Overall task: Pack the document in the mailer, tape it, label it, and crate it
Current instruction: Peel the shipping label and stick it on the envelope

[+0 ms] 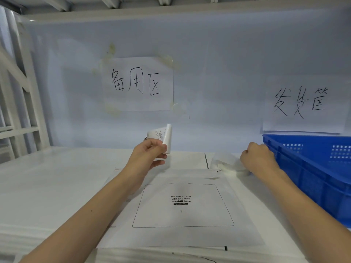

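We find the white mailer (182, 205) lying flat on the table (47, 186) between our forearms, printed waybill box up, long axis running away from us. The blue crate (313, 168) at right shows no contents from here. Our left hand (150, 154) pinches a curled label (163, 135) above the mailer's far left corner; our right hand (258, 158), fingers curled, rests on crumpled backing paper (226, 162) beside the crate.

A white mailer (182, 207) lies flat at the bottom middle. The left hand (150, 154) holds up a curled label (161, 136). The right hand (259, 158) rests, fingers curled, beside a blue crate (313, 168) on the right.
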Demonstrator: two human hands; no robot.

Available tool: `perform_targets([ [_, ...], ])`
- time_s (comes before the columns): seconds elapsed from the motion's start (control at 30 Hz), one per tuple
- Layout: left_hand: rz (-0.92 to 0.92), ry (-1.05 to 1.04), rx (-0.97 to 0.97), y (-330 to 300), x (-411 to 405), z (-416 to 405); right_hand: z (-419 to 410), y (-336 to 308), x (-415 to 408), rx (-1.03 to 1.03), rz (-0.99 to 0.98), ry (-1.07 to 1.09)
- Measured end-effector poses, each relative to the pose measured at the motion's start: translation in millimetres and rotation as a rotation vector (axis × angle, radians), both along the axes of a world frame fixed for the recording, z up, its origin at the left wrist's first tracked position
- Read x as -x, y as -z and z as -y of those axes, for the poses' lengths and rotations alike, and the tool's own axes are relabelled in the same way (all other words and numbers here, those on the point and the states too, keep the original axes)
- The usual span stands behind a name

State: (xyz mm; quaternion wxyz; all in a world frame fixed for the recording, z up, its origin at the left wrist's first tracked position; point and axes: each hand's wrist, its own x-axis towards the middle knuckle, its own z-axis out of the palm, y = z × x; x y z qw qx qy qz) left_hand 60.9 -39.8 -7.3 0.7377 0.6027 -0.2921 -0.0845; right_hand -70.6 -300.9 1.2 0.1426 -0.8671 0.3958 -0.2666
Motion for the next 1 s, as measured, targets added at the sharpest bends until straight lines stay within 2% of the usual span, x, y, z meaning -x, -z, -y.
perform_targets([
  [0.07, 0.055, -0.005, -0.029, 0.1, 0.1, 0.4, -6.3, -3.7, -0.9, 0.101, 0.062, -0.034],
  [0.13, 0.147, -0.015, -0.066, 0.6, 2.4, 2.1, -18.1, -10.3, -3.7, 0.135, 0.248, -0.176],
  [0.2, 0.256, -0.018, -0.109, 1.4, 6.4, 4.1, -39.6, -19.0, -6.1, 0.035, 0.43, -0.372],
  [0.27, 0.35, 0.0, -0.193, 4.4, 10.3, 5.8, -62.6, -23.8, -7.8, -0.149, 0.491, -0.534],
  [0.4, 0.458, 0.021, -0.338, 12.5, 11.6, 7.6, -91.6, -21.7, -5.1, -0.356, 0.424, -0.64],
  [0.67, 0.557, 0.035, -0.364, 16.3, 12.4, 9.3, -98.1, -16.8, -6.3, -0.347, 0.347, -0.514],
  [0.83, 0.632, 0.042, -0.394, 17.3, 12.6, 8.3, -93.8, -15.8, -6.5, -0.531, 0.292, -0.529],
  [1.0, 0.539, 0.128, -0.361, 12.1, 20.5, 3.6, -89.5, -18.4, -6.1, -0.745, 0.297, -0.585],
])
